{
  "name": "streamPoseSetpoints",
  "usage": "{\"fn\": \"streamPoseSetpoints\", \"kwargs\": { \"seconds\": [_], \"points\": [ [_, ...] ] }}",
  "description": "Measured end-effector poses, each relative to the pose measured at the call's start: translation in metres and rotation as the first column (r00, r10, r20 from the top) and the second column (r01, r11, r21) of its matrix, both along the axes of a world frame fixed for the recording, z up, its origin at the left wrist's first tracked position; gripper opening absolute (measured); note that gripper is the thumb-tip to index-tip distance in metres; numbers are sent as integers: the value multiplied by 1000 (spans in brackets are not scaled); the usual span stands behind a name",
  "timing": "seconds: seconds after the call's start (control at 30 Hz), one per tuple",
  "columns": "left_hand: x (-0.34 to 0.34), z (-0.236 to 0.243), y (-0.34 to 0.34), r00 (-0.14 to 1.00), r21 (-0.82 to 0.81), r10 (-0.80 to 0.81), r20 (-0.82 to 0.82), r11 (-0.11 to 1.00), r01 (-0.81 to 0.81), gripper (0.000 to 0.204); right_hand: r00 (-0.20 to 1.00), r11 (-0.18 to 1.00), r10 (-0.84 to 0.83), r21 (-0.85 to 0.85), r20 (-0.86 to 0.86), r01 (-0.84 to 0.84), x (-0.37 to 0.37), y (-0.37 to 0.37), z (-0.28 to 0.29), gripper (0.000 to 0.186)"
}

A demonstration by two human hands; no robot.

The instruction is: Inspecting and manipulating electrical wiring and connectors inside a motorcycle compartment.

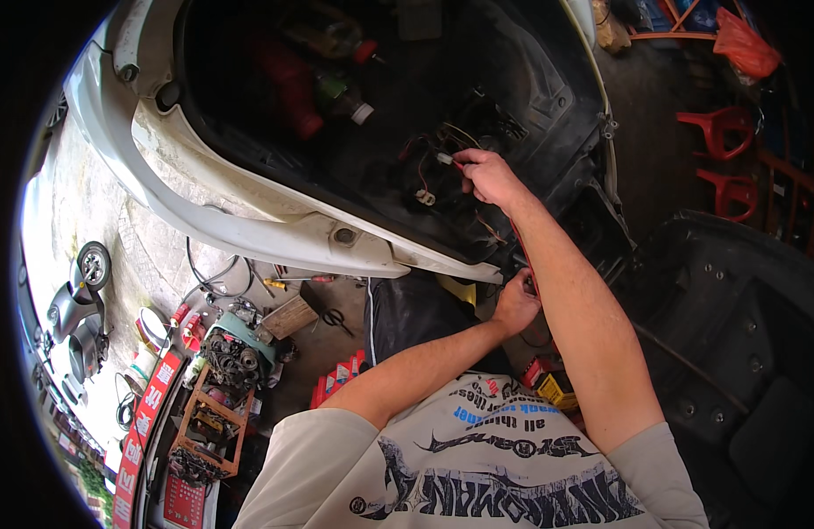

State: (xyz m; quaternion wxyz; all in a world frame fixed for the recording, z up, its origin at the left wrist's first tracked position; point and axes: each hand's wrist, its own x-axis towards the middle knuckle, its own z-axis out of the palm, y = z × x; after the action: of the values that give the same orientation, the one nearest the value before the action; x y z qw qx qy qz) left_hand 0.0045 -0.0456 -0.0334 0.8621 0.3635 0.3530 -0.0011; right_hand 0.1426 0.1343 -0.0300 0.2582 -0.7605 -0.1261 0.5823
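My right hand (491, 179) pinches the end of a thin red lead right beside a white wire connector (444, 159). The red lead (519, 242) runs down along my right forearm toward my left hand (517, 305). That hand is closed around something dark, mostly hidden by the fingers. A second white connector (425, 197) hangs on loose wires just below the first. Thin wires (460, 134), some red and some yellow, spread from a dark harness inside the black compartment (530, 79) of a white vehicle body.
Bottles (361, 113) lie deeper in the compartment. The white body panel (275, 238) edges it on the left. Tools and a pair of scissors (335, 319) lie on the floor beside a wooden crate (215, 414). A large black panel (733, 353) stands at right, below red chairs (724, 132).
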Motion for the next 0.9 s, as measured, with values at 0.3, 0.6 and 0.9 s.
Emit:
{"fn": "streamPoseSetpoints", "kwargs": {
  "seconds": [0.3, 0.6, 0.9],
  "points": [
    [0, 0, 0, 1000, -13, -10, 0, 1000, 10, 53, 1000, 1000, -7, 19, -24, 7, 0, 0, 0, 42],
    [0, 6, 7, 1000, -22, -24, -4, 999, 24, 52, 999, 1000, -11, 23, -33, 12, 0, 2, 3, 42],
    [1, 18, 19, 996, 15, -77, -47, 997, 78, 52, 999, 1000, -19, 8, -31, 19, 0, 3, 5, 42]
  ]
}}
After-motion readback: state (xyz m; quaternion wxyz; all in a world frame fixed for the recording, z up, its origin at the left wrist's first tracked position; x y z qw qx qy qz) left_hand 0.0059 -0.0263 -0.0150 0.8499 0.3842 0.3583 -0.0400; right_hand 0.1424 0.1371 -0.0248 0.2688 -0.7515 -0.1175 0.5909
